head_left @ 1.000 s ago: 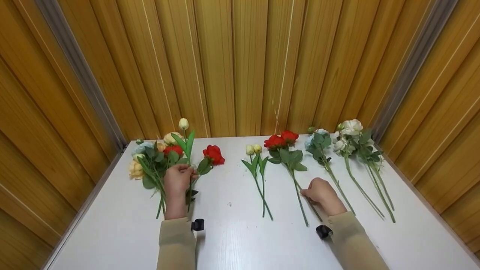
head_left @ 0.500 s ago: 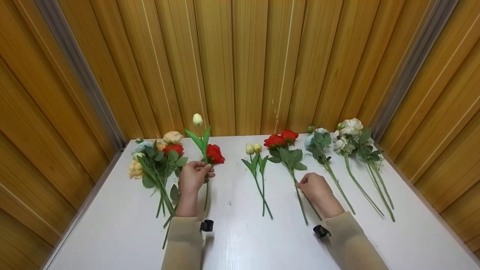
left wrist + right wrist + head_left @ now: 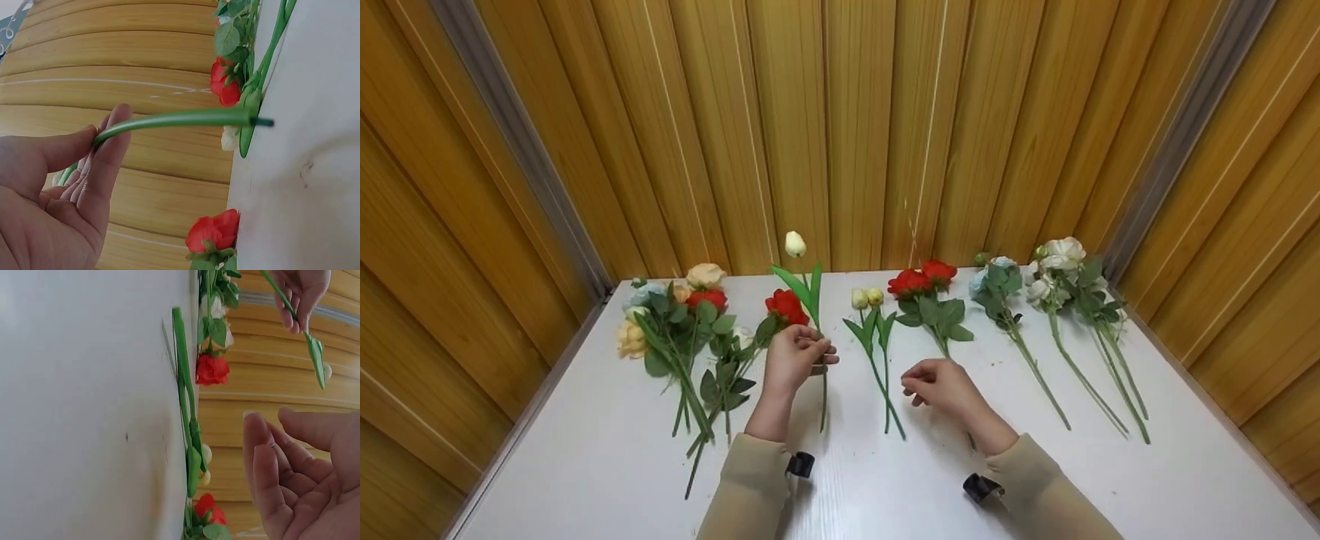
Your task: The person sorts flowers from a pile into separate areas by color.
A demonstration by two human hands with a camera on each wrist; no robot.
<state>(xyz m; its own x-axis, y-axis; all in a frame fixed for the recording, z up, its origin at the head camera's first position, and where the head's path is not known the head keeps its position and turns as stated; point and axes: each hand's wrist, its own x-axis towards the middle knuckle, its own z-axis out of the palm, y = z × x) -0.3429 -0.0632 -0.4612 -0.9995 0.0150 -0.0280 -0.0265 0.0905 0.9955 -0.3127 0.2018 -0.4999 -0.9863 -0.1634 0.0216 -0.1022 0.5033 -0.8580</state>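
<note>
A white tulip with two green leaves is held up above the table by my left hand, thumb and fingers pinching its stem. From the left wrist view, the green stem extends past the fingertips toward the tabletop. My right hand hovers just right of two pale yellow tulips, whose stems cross on the table. In the right wrist view its fingers are loosely bent, apart from the thumb, with nothing between them. Behind the left hand lies a red rose, partly covered.
Mixed flowers lie in a pile at the left of the white table. Two red roses lie beyond my right hand. Further right are light blue flowers and white flowers. Wood-panelled walls enclose the table.
The left hand has carried the white tulip rightward, away from the mixed pile and past the red rose. My right hand has left the red rose stems and moved left toward the two tulips.
</note>
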